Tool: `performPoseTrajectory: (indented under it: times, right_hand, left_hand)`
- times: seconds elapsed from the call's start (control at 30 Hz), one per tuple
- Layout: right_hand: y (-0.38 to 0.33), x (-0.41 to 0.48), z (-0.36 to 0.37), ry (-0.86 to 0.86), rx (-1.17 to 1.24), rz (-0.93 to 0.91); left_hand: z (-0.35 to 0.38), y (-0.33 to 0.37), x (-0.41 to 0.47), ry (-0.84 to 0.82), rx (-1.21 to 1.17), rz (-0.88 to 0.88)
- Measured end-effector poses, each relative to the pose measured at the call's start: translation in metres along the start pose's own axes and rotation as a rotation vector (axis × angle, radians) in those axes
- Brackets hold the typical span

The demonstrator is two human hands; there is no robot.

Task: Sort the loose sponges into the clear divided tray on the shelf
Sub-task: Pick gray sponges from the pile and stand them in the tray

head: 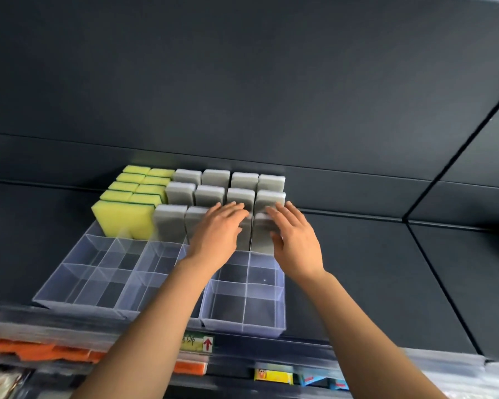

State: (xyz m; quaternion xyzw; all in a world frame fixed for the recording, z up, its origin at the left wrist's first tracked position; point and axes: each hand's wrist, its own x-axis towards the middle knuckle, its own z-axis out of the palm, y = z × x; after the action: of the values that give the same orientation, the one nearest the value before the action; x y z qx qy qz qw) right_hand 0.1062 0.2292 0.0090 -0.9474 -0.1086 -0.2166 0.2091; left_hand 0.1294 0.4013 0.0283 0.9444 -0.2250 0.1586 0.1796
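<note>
Sponges stand on edge in the rear part of the clear tray (244, 326), which sits on a dark shelf (372, 269) against a dark back wall (242, 82). Yellow sponges (124, 218) with green backing fill the two left columns, five rows deep. Grey sponges (170, 223) fill the four columns to the right, three rows deep. The front two rows of tray compartments hold nothing; the clear dividers show plainly there.

Left hand (216, 237) reaches in palm down, fingers spread and extended, tips over the tops of the front-row grey sponges in the middle columns. It covers one of them; whether the fingers actually press it, cannot tell. Right hand (296, 241) is just beside it, palm turned inward, fingers loosely spread, tips at the top of the rightmost front grey sponge (261, 237). Neither grip is pinching anything visible; both are spread. Motion blur on the right fingers and that sponge, so contact is unclear. The hands are close together, not touching, with a dark gap between sponge columns showing between them.

Below the shelf lip: a small label with a red arrow (207, 344), orange items (41, 351) at left, a yellow packet (272, 376) and blue items (329, 383) further down, all blurred. The bare forearms enter from the bottom edge.
</note>
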Motion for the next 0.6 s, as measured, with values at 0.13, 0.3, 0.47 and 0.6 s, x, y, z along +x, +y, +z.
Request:
performPoseTrajectory:
  times: [0.13,0.3,0.47,0.6]
  right_hand:
    - [0.003,-0.009,-0.008,0.004,-0.03,0.023]
    - [0.025,-0.032,-0.028,0.027,-0.097,0.102]
    - [0.062,-0.062,-0.059,-0.014,-0.218,0.239]
    - [0.096,-0.091,-0.091,-0.037,-0.299,0.327]
  left_hand:
    - [-0.001,0.01,-0.002,0.038,0.021,0.014]
    - [0.004,0.038,0.005,0.08,0.051,0.1]
    - [0.018,0.086,0.019,0.022,0.068,0.231]
    - [0.04,0.132,0.027,-0.046,0.108,0.308]
